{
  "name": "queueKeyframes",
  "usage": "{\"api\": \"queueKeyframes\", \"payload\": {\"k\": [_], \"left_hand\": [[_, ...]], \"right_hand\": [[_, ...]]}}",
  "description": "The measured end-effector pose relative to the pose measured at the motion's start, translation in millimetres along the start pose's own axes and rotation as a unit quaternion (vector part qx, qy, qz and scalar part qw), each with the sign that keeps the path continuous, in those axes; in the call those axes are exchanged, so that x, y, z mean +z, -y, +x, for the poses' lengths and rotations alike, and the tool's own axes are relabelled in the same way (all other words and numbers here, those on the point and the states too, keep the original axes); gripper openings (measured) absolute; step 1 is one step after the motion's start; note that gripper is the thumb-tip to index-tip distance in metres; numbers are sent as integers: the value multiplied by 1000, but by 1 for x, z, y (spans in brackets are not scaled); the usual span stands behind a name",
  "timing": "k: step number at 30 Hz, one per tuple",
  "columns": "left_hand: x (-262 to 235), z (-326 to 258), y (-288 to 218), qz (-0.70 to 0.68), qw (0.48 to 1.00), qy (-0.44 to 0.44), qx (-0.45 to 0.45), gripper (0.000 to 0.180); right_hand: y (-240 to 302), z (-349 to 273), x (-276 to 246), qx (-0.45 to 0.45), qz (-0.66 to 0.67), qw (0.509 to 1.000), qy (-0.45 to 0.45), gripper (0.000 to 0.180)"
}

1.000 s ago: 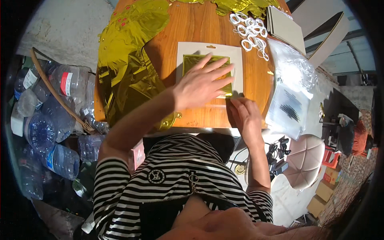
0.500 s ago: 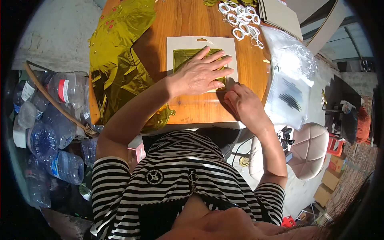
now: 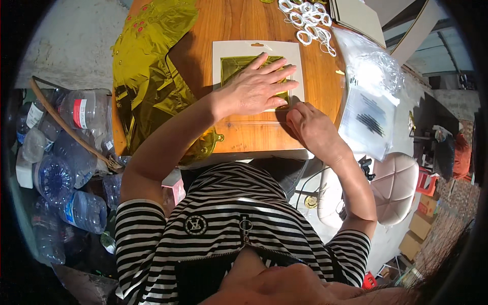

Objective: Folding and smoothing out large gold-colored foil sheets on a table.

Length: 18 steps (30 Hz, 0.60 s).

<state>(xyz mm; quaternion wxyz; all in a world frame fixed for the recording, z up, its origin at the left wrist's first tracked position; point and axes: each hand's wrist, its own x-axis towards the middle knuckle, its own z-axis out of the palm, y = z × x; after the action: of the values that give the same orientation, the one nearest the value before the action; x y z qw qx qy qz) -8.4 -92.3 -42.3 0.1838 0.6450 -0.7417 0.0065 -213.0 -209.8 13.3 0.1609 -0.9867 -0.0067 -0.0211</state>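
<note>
A pale card with a hanging slot at its top lies on the wooden table, a folded sheet of gold foil on its middle. My left hand rests flat across the foil, fingers spread to the right and thumb near the card's lower right. Close by that lower right corner is my right hand, its fingers pinched together. Whatever they grip is hidden. A faint straight line crosses the table just below the card, perhaps the edge of clear plastic.
Gold foil balloons cover the table's left side. White ribbon coils lie at the far right, beside stacked cards. Clear plastic bags hang over the right edge. Plastic bottles crowd the floor at left; a padded stool stands right.
My right hand has shifted slightly, its elbow swinging outward to the right. The left hand stays flat on the foil. The whole view has tilted a little.
</note>
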Motion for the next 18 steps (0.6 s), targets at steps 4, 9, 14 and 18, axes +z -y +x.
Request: {"api": "queueKeyframes", "payload": {"k": [4,9,14,18], "left_hand": [[0,-1,-1,-1,1000,-7,2,48],[-1,-2,-1,5,1000,-7,-2,48],[1,1,0,15,1000,-6,-5,48],[2,1,-1,-4,1000,-6,-6,52]], "right_hand": [[1,1,0,-34,-57,998,21,11],[15,-5,-6,-82,-81,992,50,11],[62,-49,14,-115,19,981,158,12],[50,-118,24,-9,190,941,280,13]]}}
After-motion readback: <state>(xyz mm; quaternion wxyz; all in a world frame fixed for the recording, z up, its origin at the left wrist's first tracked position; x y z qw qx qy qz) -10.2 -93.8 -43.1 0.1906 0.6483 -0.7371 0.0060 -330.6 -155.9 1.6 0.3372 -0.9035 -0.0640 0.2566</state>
